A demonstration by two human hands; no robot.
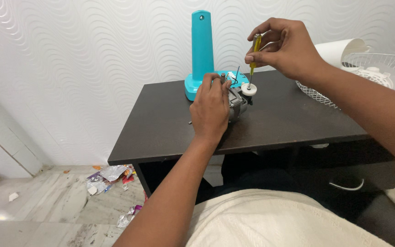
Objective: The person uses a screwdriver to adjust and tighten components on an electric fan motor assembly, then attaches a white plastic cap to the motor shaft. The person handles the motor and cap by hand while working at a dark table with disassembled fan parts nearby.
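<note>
The left hand (pixel 210 110) lies closed over a small grey motor (pixel 237 104) near the middle of the dark bench (pixel 161 132), fingers wrapped over its top and holding it down; the right hand (pixel 283 45) pinches a yellow screwdriver (pixel 253 54) by its handle, upright, the tip set down on a white round part (pixel 248 88) at the motor's far end (whether the tip sits in a screw cannot be told); just behind the motor stands a teal stand (pixel 201 50) with a tall column, its base on the bench's back edge; a white wire grille (pixel 318 94) and fan parts (pixel 373 73) lie to the right, the grille overhanging the bench; crumpled wrappers (pixel 108 176) litter the floor at left.
</note>
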